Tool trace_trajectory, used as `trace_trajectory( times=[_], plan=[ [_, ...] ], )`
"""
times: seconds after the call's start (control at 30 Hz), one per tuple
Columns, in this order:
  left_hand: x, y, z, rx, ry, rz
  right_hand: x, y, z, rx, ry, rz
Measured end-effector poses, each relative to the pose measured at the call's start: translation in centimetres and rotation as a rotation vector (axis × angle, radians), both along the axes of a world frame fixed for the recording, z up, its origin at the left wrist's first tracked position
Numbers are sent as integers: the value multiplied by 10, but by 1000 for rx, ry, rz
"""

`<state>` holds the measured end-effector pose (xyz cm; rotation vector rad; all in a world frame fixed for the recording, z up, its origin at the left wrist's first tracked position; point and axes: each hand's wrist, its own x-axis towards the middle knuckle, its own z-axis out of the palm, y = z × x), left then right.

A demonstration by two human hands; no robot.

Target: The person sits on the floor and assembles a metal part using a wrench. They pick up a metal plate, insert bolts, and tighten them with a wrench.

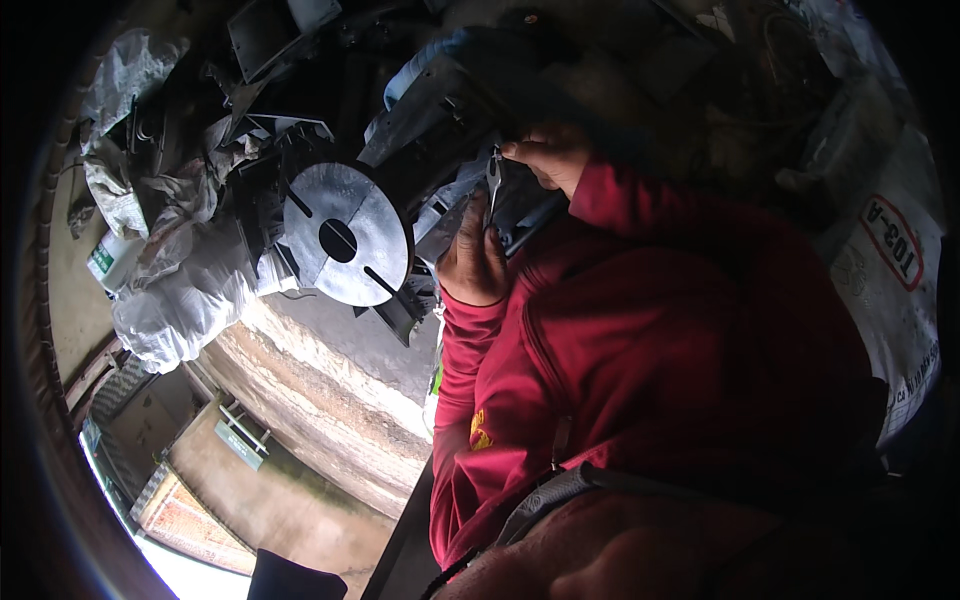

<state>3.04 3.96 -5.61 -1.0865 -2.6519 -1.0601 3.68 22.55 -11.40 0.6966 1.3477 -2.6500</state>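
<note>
A narrow, shiny metal piece (pixel 494 176) with a dark slot in it stands between my hands; its exact kind is hard to make out. The fingers of my left hand (pixel 474 262) are closed round its lower end. At the upper end, my right hand (pixel 552 158) pinches with thumb and fingertips, though the darkness hides part of that grip. Left of my hands is a round grey metal disc (pixel 310 243) with a dark centre hole and two slots. Dark and grey sheet-metal parts (pixel 425 118) lie behind my hands, partly in shadow.
Crumpled white plastic bags (pixel 185 305) lie at the left, near a white and green package (pixel 112 258). A printed white sack (pixel 888 255) stands at the right. A pale ledge (pixel 325 375) runs below the disc. Blue cloth (pixel 425 65) shows at the back.
</note>
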Motion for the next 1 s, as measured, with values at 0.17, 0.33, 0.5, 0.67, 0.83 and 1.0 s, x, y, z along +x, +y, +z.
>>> trace_trajectory(
  times=[0.17,0.33,0.5,0.67,0.83,1.0],
  plan=[
    [-7,5,0,-9,93,-30,-2,4,-5,-54,-15,5],
    [-13,8,-13,38,174,32,-3,5,3,-45,-52,0],
    [-18,8,-16,-8,274,-1,-4,8,0,-189,3,49],
    [-15,8,-1,8,275,-3,-2,6,0,-81,-53,-7],
    [-19,11,-2,-134,250,51,-3,6,7,-119,-75,1],
    [-24,20,-5,42,391,90,0,4,-2,-59,-39,-28]
  ],
)
